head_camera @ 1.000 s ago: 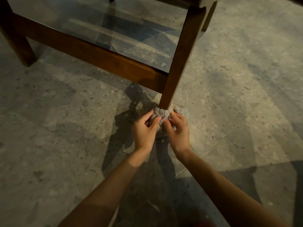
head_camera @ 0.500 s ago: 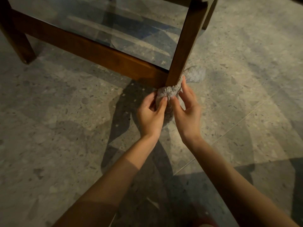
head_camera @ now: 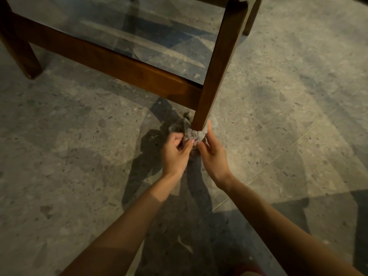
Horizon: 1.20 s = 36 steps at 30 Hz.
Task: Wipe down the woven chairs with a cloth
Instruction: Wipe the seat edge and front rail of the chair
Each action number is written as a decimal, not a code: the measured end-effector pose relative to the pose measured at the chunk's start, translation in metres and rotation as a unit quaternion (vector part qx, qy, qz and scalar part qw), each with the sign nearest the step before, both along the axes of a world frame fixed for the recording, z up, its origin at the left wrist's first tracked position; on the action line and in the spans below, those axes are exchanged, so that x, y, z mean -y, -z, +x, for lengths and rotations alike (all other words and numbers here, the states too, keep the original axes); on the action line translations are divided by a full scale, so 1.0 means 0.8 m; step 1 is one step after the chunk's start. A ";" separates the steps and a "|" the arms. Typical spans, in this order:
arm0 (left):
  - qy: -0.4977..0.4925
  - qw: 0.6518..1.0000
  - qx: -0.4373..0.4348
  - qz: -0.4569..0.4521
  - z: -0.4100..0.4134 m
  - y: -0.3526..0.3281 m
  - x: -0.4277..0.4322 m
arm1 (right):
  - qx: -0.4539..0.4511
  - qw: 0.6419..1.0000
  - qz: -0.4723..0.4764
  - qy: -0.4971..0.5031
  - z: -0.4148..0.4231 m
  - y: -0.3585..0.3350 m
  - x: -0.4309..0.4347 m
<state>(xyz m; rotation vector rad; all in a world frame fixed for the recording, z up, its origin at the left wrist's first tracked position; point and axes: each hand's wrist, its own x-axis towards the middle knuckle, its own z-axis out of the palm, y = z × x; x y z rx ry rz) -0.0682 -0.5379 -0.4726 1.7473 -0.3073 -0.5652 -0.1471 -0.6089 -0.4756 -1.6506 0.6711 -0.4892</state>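
A dark wooden chair leg (head_camera: 218,70) stands on the floor in the middle of the view. A grey fluffy cloth (head_camera: 194,134) is wrapped round the foot of that leg. My left hand (head_camera: 175,151) pinches the cloth from the left with curled fingers. My right hand (head_camera: 214,151) grips the cloth from the right, its fingers reaching round the leg. A loose end of the cloth lies on the floor to the left of the leg. The woven seat is out of view.
A wooden crossbar (head_camera: 111,62) runs left from the leg to another leg (head_camera: 22,54) at the far left. A further leg (head_camera: 252,16) shows at the top right. The speckled stone floor (head_camera: 288,116) surrounds the chair.
Both hands slid the cloth up the leg toward the crossbar, then back down to the foot of the leg.
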 end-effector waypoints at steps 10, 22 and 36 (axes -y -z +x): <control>-0.113 0.964 0.199 -0.133 -0.013 -0.088 0.033 | 0.138 0.978 -0.109 0.109 0.034 -0.084 0.024; -0.081 0.931 0.195 -0.297 0.032 -0.193 0.091 | 0.231 0.926 -0.233 0.186 0.058 -0.211 0.064; -0.084 0.953 0.271 -0.109 -0.004 -0.072 0.031 | 0.088 0.981 -0.100 0.141 0.022 -0.082 0.016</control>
